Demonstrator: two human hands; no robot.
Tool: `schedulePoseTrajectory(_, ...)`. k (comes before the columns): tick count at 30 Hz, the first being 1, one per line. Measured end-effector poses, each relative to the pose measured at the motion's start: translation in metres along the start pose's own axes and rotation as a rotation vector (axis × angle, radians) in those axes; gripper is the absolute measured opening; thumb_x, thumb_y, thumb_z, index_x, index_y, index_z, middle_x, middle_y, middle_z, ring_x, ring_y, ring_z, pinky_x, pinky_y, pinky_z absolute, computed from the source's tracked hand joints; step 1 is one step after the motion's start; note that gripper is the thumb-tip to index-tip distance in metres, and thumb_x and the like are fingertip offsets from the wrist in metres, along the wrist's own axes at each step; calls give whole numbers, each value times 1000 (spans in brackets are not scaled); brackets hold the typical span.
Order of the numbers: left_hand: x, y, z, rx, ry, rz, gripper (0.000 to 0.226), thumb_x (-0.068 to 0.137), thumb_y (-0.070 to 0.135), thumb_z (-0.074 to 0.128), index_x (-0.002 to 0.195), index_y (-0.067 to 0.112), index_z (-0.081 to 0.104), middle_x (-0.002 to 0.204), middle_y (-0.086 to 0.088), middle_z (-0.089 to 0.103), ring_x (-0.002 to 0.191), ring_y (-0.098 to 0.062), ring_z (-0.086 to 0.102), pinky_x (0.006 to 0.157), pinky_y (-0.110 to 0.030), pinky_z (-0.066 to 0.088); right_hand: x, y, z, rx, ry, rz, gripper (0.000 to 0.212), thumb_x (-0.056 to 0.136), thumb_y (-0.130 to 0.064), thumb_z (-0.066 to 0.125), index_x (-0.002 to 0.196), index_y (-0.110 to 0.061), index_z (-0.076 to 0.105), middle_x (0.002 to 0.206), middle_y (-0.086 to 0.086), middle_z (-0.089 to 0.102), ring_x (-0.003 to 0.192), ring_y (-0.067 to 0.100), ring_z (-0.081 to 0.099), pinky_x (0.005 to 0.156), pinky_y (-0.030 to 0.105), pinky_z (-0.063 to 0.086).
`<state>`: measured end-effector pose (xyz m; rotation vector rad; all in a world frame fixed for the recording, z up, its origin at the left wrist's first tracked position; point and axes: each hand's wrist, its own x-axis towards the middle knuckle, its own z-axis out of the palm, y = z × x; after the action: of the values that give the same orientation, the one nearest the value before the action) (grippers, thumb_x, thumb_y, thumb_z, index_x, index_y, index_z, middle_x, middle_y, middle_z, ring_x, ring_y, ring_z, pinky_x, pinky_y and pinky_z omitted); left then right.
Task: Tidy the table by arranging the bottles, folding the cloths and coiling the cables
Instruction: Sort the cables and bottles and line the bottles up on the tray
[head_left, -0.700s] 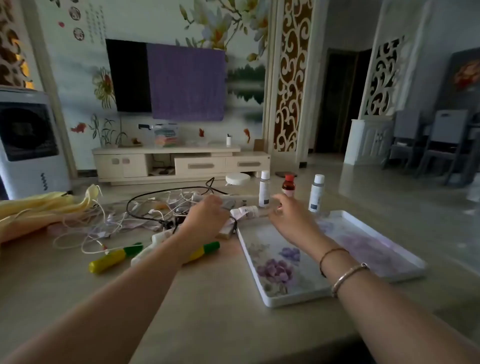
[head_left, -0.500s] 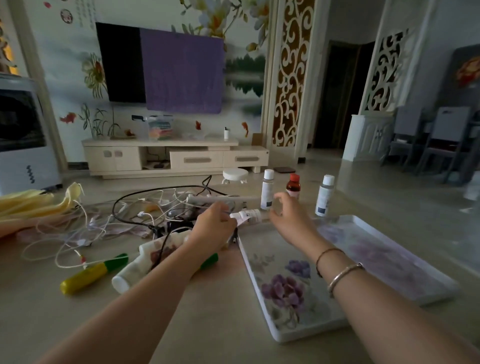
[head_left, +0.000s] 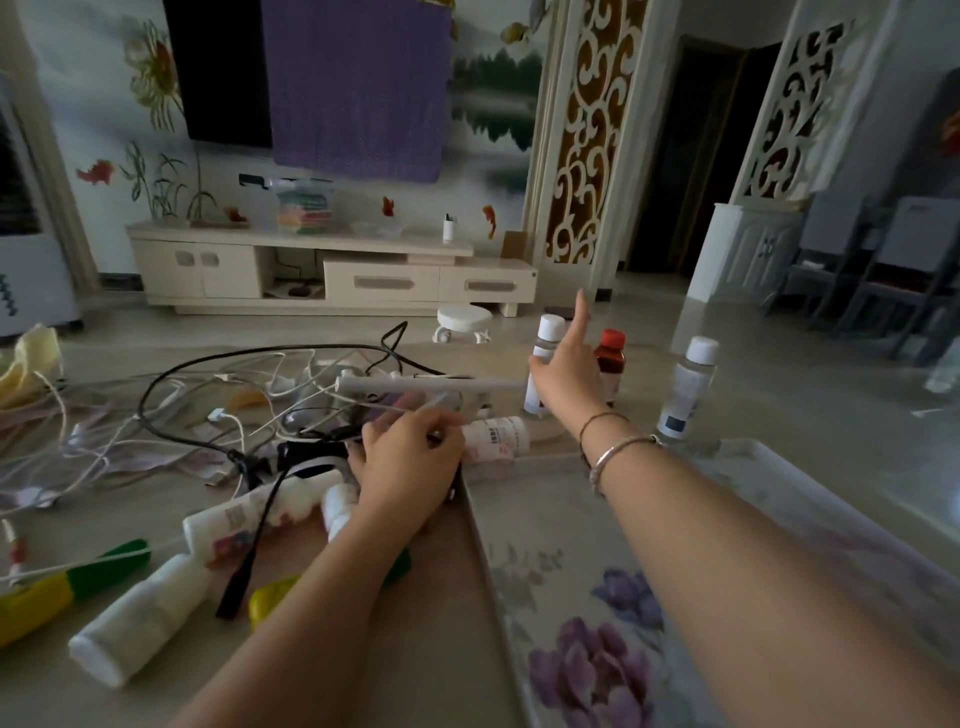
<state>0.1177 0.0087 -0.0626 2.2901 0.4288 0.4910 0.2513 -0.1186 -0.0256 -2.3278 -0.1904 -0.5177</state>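
Head view. Right hand (head_left: 563, 371) is reaching out over the far desk edge with fingers straight and spread, index raised, just in front of a clear white-capped bottle (head_left: 543, 364); it holds nothing, and contact with that bottle cannot be told. Left hand (head_left: 410, 462) rests low on the clutter with fingers curled; it seems to pinch a thin white cable, though the grip is partly hidden.

Bottles: three stand upright near the far edge, the clear one, a brown red-capped bottle (head_left: 609, 364) just beside it, and a second clear bottle (head_left: 685, 387) apart to the right. Several others lie on their sides: a small white one (head_left: 496, 439) just past the tray corner, two larger white ones (head_left: 140, 618) at lower left. Tray (head_left: 571, 571) carries no bottle as far as visible.

Cables (head_left: 249, 400): white and black leads in one tangled heap, none coiled. Cloth (head_left: 28, 364): yellow, crumpled at the left edge, unfolded.

Judgement: task is at an early stage. Bottle arranging is just under way; folding and coiling are not yet begun.
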Motion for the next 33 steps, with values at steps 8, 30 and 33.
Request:
schedulePoseTrajectory(8,-28,12,-2,373,63,175,47,87,47,49,131,28,48,135,3,50,125,-28,41,101,-41,29,-22,-2,-15,295,49,36,45,90,-30,63,125,-7,46,106,0,61,98,19,60,70,23,37)
schedulePoseTrajectory(30,-57,37,0,442,-152,195,42,80,3,44,121,13,42,114,-9,60,112,-34,55,109,-50,28,-89,68,-98,266,136,93,33,86,-31,67,115,-20,56,100,-4,60,98,22,58,78,35,46)
schedulePoseTrajectory(33,-55,37,3,407,-151,178,39,80,2,48,118,8,38,116,-13,59,109,-38,55,94,-43,38,-88,73,-101,275,111,85,34,85,-32,69,114,-21,55,95,-8,61,91,15,58,70,30,45)
